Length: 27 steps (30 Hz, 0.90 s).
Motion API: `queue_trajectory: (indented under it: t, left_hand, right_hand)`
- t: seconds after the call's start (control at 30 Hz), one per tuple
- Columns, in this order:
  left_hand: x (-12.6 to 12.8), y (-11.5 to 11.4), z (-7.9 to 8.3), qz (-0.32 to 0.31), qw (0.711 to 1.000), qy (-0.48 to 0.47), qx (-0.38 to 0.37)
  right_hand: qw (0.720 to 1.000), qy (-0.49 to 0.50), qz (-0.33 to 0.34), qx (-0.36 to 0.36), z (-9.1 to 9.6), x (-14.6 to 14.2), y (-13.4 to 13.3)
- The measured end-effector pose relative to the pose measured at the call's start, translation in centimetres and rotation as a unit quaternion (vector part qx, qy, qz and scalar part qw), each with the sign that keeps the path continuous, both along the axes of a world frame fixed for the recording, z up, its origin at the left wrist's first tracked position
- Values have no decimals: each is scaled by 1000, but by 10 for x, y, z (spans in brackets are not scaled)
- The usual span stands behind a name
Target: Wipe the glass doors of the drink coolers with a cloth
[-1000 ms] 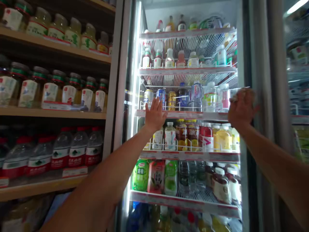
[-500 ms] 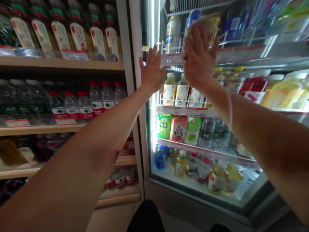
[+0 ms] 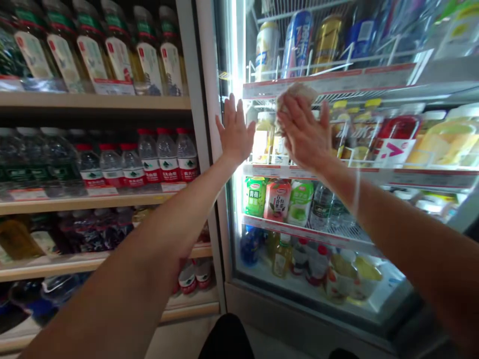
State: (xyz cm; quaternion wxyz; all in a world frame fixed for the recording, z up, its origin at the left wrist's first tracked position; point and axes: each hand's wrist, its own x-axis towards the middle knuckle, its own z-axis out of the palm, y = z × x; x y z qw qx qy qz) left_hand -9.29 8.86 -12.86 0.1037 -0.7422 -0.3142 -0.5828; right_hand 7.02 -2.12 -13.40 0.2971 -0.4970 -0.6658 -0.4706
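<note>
A lit drinks fridge with a glass door (image 3: 374,209) fills the right half of the view. My left hand (image 3: 235,130) is flat on the glass near the door's left edge, its fingers spread upward. Just to its right, my right hand (image 3: 301,131) presses a crumpled pale cloth or tissue (image 3: 297,91) against the glass, in front of the shelf with tea bottles (image 3: 264,137). Behind the glass are cans (image 3: 297,42) on the upper shelf and green and pink cartons (image 3: 277,199) below.
Wooden shelves (image 3: 93,102) on the left carry yellow-liquid bottles above and red-capped water bottles (image 3: 149,157) below. The fridge's bottom shelf holds mixed bottles (image 3: 318,264). A dark shape, perhaps my leg, shows at the bottom edge (image 3: 226,339).
My right hand with the cloth swept from the door's right side to the left, then down a shelf's height. The left hand also slid lower. The view tilted downward.
</note>
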Motion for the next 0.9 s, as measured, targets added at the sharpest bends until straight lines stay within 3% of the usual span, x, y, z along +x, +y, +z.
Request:
queue_trajectory:
  t: [0.13, 0.3, 0.43, 0.53, 0.7, 0.8, 0.9]
  left_hand:
    - [25, -21, -7, 5, 1000, -2, 20]
    - [44, -38, -16, -2, 999, 7, 51]
    - [51, -41, -27, -3, 997, 25, 72]
    - [53, -41, -39, -8, 996, 36, 83]
    - [42, -39, -68, -31, 993, 52, 105]
    - [29, -38, -79, -41, 992, 47, 108]
    - [18, -40, -81, -49, 991, 36, 116]
  right_hand:
    - [990, 62, -89, 88, 8, 56, -40]
    - [950, 185, -160, 193, -2, 137, -90]
    - [907, 275, -172, 268, -13, 161, -103]
    - [898, 286, -178, 283, -15, 137, -86]
    - [964, 157, -149, 154, -26, 57, -33]
    - [986, 96, -99, 90, -38, 11, -4]
    - [997, 49, -47, 35, -47, -21, 16]
